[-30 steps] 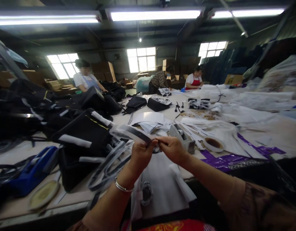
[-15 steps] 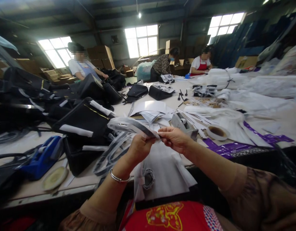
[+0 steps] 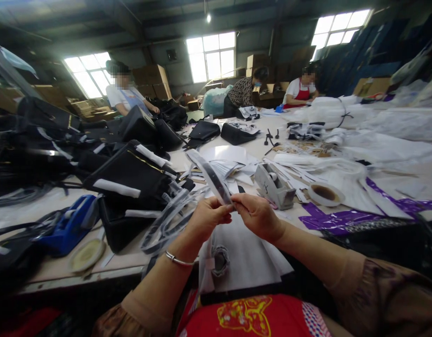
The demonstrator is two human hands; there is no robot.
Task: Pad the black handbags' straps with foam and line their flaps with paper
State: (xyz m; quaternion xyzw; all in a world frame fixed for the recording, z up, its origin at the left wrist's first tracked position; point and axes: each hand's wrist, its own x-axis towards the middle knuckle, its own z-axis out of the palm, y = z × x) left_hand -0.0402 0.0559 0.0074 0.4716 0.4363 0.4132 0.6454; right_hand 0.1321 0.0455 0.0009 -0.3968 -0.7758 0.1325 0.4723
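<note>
A dark strap in clear or whitish wrapping [image 3: 213, 179] rises from between my hands and leans up to the left. My left hand [image 3: 206, 219] is closed around its lower part, thumb and fingers pressed together. My right hand [image 3: 260, 217] pinches at the same end, its fingertips meeting those of the left; the exact end is hidden under them. Below my hands lies a pale sheet-covered piece with a black edge [image 3: 247, 255], bearing a wrapped ring-like coil [image 3: 220, 261]. Left of my left hand, more wrapped straps [image 3: 160, 234] lie looped on the table.
A black bag with a gold zipper [image 3: 128, 171] stands left, near a blue tape dispenser [image 3: 70, 224]. To the right are a grey tape dispenser [image 3: 275, 187], a tape roll [image 3: 323, 193] and purple plastic [image 3: 346, 217]. Several co-workers, one in a red apron [image 3: 302, 93], work across the table.
The wrapped strap has swung from a low loop toward the left to a steeper, straighter stance. My right hand has turned and closed in against the left. The view has shifted slightly.
</note>
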